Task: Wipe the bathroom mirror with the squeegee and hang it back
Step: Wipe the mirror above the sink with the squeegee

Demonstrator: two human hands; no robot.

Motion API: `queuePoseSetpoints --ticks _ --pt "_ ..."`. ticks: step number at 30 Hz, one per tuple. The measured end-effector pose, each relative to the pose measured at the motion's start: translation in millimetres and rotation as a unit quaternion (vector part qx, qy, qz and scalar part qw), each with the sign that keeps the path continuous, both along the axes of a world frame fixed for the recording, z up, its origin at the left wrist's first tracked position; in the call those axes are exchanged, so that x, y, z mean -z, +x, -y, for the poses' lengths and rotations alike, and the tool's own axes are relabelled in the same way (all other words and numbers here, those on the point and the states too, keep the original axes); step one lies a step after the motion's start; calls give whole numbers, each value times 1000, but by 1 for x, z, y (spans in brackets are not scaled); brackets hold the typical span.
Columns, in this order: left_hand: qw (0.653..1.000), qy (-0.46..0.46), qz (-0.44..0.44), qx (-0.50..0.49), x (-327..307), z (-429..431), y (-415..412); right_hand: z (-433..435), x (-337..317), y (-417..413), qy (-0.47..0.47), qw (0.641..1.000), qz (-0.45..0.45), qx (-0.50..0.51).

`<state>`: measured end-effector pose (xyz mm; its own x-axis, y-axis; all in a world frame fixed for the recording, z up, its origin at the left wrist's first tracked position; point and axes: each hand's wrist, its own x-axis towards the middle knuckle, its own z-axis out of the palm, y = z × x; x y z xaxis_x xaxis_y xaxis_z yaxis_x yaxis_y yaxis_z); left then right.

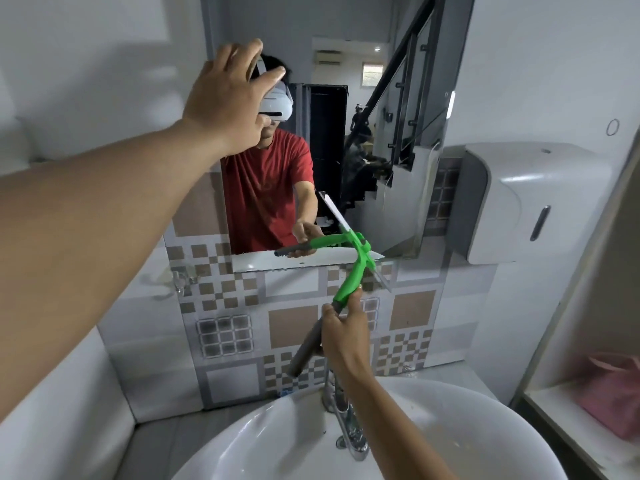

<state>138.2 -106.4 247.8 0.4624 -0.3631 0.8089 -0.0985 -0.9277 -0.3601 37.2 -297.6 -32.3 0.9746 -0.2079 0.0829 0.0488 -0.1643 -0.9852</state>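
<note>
The mirror (363,98) hangs on the tiled wall above the sink. A green squeegee (349,282) with a dark grey grip is held in my right hand (343,337). Its blade rests at the mirror's lower right edge, tilted down to the right. My right hand is closed around the handle where green meets grey. My left hand (228,98) is raised with fingers spread against the mirror's upper left side, holding nothing. The mirror shows the reflection of a person in a red shirt and of the squeegee.
A white round sink (277,441) with a chrome tap (349,431) sits below my right arm. A white wall dispenser (533,202) hangs right of the mirror. A small hook (180,280) is on the tiles at left. A shelf with a pink item (613,393) is far right.
</note>
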Motion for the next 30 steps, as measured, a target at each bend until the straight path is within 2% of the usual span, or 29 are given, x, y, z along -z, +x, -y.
queuePoseSetpoints --ticks 3,7,16,25,30 --pt "1000 -2 -2 0 0 -1 0 -27 8 -3 11 999 -4 -38" --pt "1000 1 -8 -1 -2 -2 -2 -54 16 -5 14 999 13 -32" --pt "1000 -8 -2 1 16 -10 -5 -63 24 -16 -29 998 27 -50" --pt "1000 -17 5 -5 19 -10 -3 -66 41 -19 -167 983 16 -70" --pt "1000 -28 0 -4 20 -9 -4 -61 56 -30 -286 954 -8 -89"
